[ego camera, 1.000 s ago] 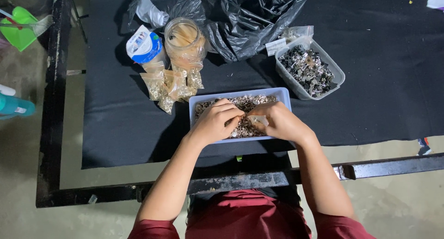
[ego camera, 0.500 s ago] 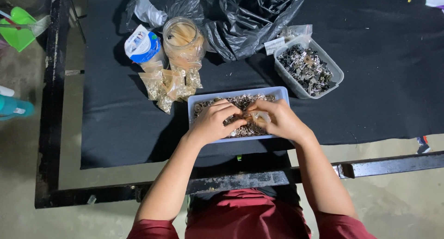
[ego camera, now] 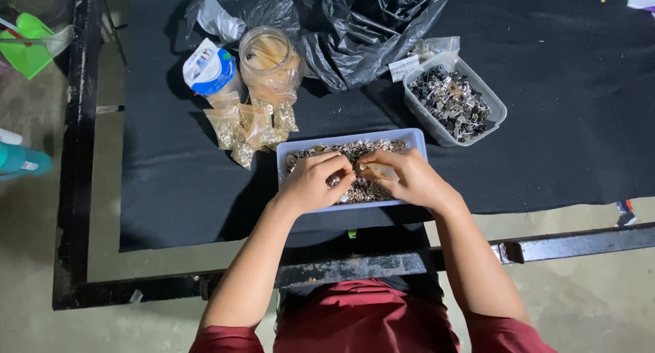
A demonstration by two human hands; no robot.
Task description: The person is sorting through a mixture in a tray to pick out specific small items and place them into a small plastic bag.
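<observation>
A pale blue rectangular tray full of small silvery metal pieces lies on the black cloth in front of me. My left hand rests over the tray's left half, fingers curled and pinching at the pieces. Opposite it, my right hand covers the right half with its fingertips meeting the left hand's, and a small clear plastic bag appears to be pinched there. What sits between the left fingertips is hidden.
Several small filled clear bags lie left of the tray, beside a clear jar and a white-and-blue tub. A second clear tub of dark metal parts stands at the right. A crumpled black plastic bag lies behind.
Both hands stay over the tray with only slight finger movement; the fingertips have drawn a little closer together at the tray's middle.
</observation>
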